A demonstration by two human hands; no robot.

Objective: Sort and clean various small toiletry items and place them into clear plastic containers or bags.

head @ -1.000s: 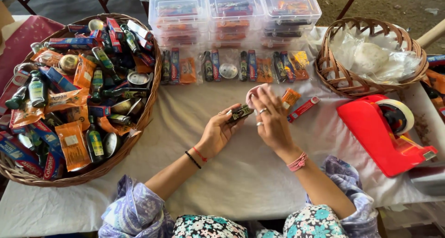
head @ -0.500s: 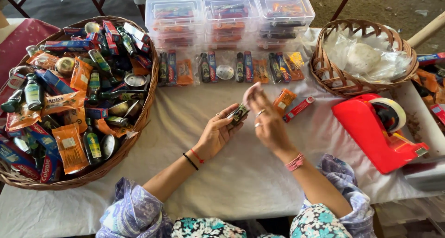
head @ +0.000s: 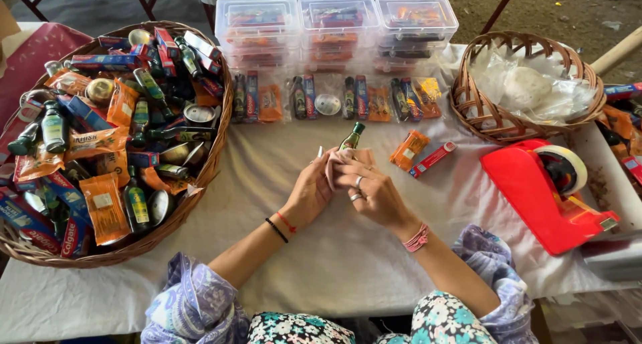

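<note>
Fingers of left hand [head: 309, 191] and right hand [head: 371, 192] pinched together around small green bottle [head: 350, 138], mid-frame, cap poking above fingertips. Orange sachet [head: 408, 149], red tube [head: 433, 159] just right. Big wicker basket [head: 211, 158] left; red tape dispenser [head: 538, 195] right.

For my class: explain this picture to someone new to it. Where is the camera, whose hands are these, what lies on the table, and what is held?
The single view comes from a camera on the person's head, looking down. The left hand and right hand meet over a cloth-covered table, together holding a small dark bottle and what looks like a clear bag. A big basket on the left is full of small packaged goods. Clear lidded boxes stand behind. A second basket holds plastic bags, and a red tape dispenser sits on the right.
</note>
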